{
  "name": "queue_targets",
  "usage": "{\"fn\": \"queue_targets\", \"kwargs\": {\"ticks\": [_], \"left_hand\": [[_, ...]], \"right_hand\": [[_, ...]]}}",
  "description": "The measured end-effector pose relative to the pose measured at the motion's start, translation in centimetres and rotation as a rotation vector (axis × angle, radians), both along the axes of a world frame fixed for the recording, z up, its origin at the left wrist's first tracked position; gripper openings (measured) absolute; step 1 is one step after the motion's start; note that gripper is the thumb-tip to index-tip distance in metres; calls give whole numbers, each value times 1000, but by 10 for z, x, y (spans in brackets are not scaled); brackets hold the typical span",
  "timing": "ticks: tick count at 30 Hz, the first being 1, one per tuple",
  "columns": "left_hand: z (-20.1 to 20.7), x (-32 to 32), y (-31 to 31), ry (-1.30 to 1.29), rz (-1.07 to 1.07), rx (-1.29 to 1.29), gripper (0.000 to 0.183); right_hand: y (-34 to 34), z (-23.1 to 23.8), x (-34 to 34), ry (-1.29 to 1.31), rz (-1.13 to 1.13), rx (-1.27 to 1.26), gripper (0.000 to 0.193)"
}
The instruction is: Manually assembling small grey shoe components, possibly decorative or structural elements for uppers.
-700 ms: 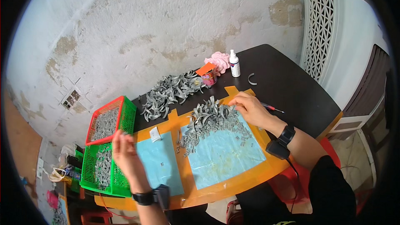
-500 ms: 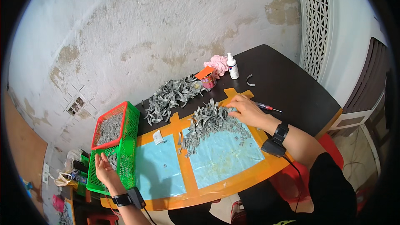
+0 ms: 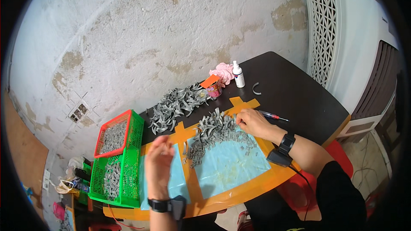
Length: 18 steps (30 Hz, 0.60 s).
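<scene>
My left hand (image 3: 159, 169) is raised over the left blue sheet (image 3: 177, 179); motion smears its fingers, so I cannot tell whether they hold anything. My right hand (image 3: 259, 125) rests at the right edge of a pile of curved grey strips (image 3: 216, 124), fingers curled and pressed together. Whatever they pinch is hidden. Many small grey pieces (image 3: 229, 136) lie below the strips on the right blue sheet (image 3: 231, 169). Beside the left hand stands a green basket (image 3: 130, 175) holding small grey pieces, with a red basket (image 3: 126, 134) of similar pieces at its far end.
A second heap of grey strips (image 3: 177, 105) lies along the wall. Behind are a red tin (image 3: 214, 90), a pink cloth (image 3: 223, 72) and a white spray bottle (image 3: 238, 75). A screwdriver-like tool (image 3: 276, 116) and one curved strip (image 3: 256, 89) lie on the dark table (image 3: 295, 85).
My left hand has moved right, from over the green basket to above the left blue sheet, covering the small white item there. My right hand stays at the pile, its fingers curled more tightly.
</scene>
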<state>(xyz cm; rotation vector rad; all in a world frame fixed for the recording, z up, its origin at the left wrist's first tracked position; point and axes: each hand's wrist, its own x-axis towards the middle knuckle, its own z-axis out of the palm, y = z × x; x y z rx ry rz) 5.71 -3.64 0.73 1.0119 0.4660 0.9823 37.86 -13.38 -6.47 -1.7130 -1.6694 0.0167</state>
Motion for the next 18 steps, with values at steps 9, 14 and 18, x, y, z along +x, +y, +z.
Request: {"fn": "queue_targets", "kwargs": {"ticks": [9,14,18], "left_hand": [[-40,88,-33,224,-219,-105,28],[-47,101,-35,282,-249,-59,31],[-58,102,-32,251,-197,-34,27]], "right_hand": [[-6,24,-10,339,128,44,7],[-3,19,-12,609,372,-12,10],[-4,21,-22,811,466,-136,10]]}}
